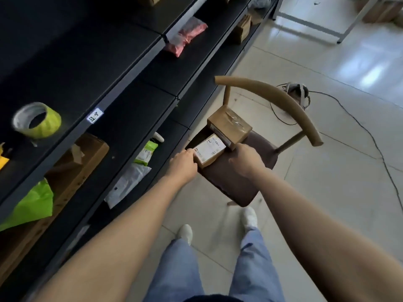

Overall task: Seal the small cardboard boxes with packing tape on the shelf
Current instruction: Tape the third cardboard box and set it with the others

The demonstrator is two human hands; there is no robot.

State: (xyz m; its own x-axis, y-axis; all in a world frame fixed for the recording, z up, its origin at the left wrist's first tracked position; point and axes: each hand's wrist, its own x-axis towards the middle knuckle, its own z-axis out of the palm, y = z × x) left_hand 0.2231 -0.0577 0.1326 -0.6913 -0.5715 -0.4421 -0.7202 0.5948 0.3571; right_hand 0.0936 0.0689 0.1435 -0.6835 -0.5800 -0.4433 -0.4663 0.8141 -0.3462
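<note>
Black shelf [122, 68], lime-green tape roll [37, 120], brown boxes [229, 127], pink packet [185, 35].

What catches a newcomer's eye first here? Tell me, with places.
The left hand and right hand hold a small labelled box on the brown chair seat, beside a larger taped box. A yellow-green tape roll sits on the dark shelf at left.
</note>
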